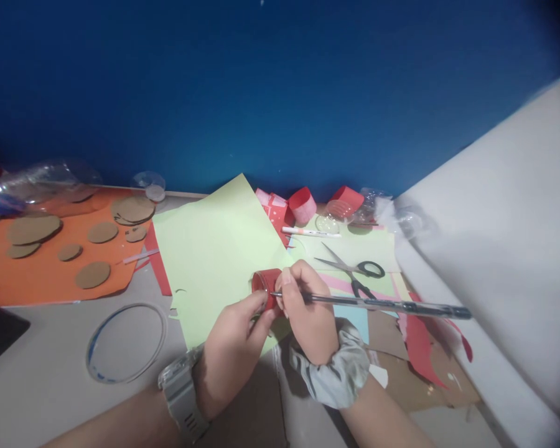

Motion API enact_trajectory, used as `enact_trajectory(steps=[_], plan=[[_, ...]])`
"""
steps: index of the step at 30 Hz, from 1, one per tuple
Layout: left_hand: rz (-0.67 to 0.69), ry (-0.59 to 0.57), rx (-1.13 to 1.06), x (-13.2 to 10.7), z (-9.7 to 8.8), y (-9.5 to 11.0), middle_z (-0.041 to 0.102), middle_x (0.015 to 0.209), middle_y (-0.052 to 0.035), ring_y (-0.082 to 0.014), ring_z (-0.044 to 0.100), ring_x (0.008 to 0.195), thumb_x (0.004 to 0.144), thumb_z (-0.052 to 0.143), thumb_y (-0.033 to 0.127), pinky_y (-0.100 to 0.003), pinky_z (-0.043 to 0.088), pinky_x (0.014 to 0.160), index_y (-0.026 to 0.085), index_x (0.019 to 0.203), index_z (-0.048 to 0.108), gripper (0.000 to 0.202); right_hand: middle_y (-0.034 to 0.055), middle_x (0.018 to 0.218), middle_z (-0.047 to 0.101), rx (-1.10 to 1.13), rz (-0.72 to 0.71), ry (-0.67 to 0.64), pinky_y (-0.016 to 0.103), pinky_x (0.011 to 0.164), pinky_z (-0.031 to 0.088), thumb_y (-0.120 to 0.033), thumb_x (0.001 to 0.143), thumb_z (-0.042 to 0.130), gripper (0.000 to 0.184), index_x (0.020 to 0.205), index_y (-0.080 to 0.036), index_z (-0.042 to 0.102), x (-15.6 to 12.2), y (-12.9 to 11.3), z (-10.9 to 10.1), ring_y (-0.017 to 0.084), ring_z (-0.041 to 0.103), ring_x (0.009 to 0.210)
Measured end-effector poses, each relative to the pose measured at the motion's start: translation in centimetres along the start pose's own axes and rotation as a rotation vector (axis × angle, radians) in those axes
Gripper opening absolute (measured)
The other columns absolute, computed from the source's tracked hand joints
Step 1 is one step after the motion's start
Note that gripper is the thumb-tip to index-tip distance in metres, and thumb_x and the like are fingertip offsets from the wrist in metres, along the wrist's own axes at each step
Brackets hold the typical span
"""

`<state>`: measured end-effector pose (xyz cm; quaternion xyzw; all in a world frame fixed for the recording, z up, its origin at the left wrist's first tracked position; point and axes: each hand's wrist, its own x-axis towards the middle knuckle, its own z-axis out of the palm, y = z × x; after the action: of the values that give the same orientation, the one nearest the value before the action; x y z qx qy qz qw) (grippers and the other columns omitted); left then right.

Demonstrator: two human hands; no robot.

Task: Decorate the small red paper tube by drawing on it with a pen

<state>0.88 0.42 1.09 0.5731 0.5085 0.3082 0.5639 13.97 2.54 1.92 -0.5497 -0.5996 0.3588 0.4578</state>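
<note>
My left hand (237,330) is closed around the near side of a small red cylinder (267,281), thumb against its edge. A dark-barrelled pen (378,303) lies in my right hand (308,311), which pinches it close to the tip. That tip points left and meets or nearly meets the red cylinder; I cannot tell which. Beneath both hands is a large pale green paper sheet (210,230). Open-bladed scissors (354,269) with black handles rest just beyond my right hand, on coloured paper.
Cardboard discs (93,274) are scattered over an orange sheet (28,274) at left, near a clear plastic bottle (51,183). A ring (126,342) lies front left. Red paper rings (302,205) and a white marker (310,232) sit behind. A white panel (504,218) rises at right.
</note>
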Motion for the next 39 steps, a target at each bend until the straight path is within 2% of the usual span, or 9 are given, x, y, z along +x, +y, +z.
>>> enact_trajectory(steps=[4, 10, 16, 21, 26, 32, 39], plan=[[0.011, 0.006, -0.035, -0.13, -0.12, 0.06, 0.065, 0.085, -0.0028, -0.0182, 0.060, 0.081, 0.092, 0.045, 0.025, -0.026, 0.046, 0.073, 0.018, 0.087, 0.057, 0.014, -0.0067, 0.057, 0.038, -0.023, -0.046, -0.105, 0.023, 0.051, 0.033, -0.019, 0.092, 0.046, 0.028, 0.064, -0.021, 0.041, 0.25, -0.41, -0.25, 0.009, 0.038, 0.052], [0.020, -0.002, -0.050, -0.05, -0.05, -0.17, 0.066, 0.087, -0.0032, -0.0180, 0.061, 0.082, 0.093, 0.046, 0.026, -0.026, 0.047, 0.073, 0.018, 0.090, 0.060, 0.016, -0.0069, 0.058, 0.039, 0.006, -0.021, -0.038, 0.022, 0.051, 0.035, -0.024, 0.094, 0.045, 0.027, 0.067, -0.021, 0.042, 0.12, -0.27, -0.07, 0.009, 0.039, 0.052], [0.030, -0.004, -0.130, -0.06, 0.12, -0.29, 0.068, 0.091, -0.0039, -0.0174, 0.062, 0.083, 0.093, 0.047, 0.027, -0.025, 0.048, 0.075, 0.018, 0.098, 0.062, 0.018, -0.0074, 0.056, 0.037, -0.081, -0.114, -0.128, 0.022, 0.051, 0.032, -0.018, 0.091, 0.046, 0.028, 0.064, -0.021, 0.040, 0.08, -0.72, -0.30, 0.008, 0.037, 0.051], [0.026, 0.027, -0.109, -0.12, 0.06, -0.24, 0.067, 0.084, -0.0039, -0.0178, 0.062, 0.080, 0.092, 0.048, 0.027, -0.024, 0.048, 0.070, 0.017, 0.090, 0.062, 0.017, -0.0066, 0.058, 0.039, -0.080, -0.072, -0.061, 0.023, 0.052, 0.034, -0.022, 0.094, 0.044, 0.027, 0.067, -0.021, 0.041, -0.13, -0.17, -0.27, 0.009, 0.039, 0.053], [0.037, 0.021, -0.103, -0.01, -0.07, -0.02, 0.064, 0.079, -0.0012, -0.0155, 0.057, 0.076, 0.092, 0.047, 0.026, -0.023, 0.045, 0.069, 0.018, 0.087, 0.060, 0.016, -0.0062, 0.059, 0.039, -0.127, -0.142, -0.156, 0.023, 0.052, 0.033, -0.020, 0.092, 0.046, 0.027, 0.066, -0.021, 0.040, -0.13, -0.27, -0.42, 0.009, 0.039, 0.053], [0.014, 0.016, -0.077, -0.02, -0.03, -0.19, 0.061, 0.078, -0.0013, -0.0165, 0.057, 0.076, 0.091, 0.046, 0.028, -0.024, 0.045, 0.068, 0.018, 0.082, 0.056, 0.017, -0.0059, 0.060, 0.041, -0.083, -0.116, -0.100, 0.024, 0.052, 0.034, -0.021, 0.094, 0.045, 0.026, 0.068, -0.021, 0.040, -0.11, 0.00, -0.36, 0.010, 0.040, 0.054], [0.036, 0.010, -0.076, 0.02, -0.09, -0.06, 0.058, 0.076, 0.0008, -0.0152, 0.055, 0.076, 0.091, 0.045, 0.025, -0.023, 0.042, 0.069, 0.019, 0.081, 0.054, 0.015, -0.0056, 0.061, 0.041, -0.144, -0.171, -0.158, 0.024, 0.054, 0.034, -0.022, 0.094, 0.046, 0.027, 0.068, -0.021, 0.040, -0.24, 0.11, -0.48, 0.010, 0.040, 0.054]])
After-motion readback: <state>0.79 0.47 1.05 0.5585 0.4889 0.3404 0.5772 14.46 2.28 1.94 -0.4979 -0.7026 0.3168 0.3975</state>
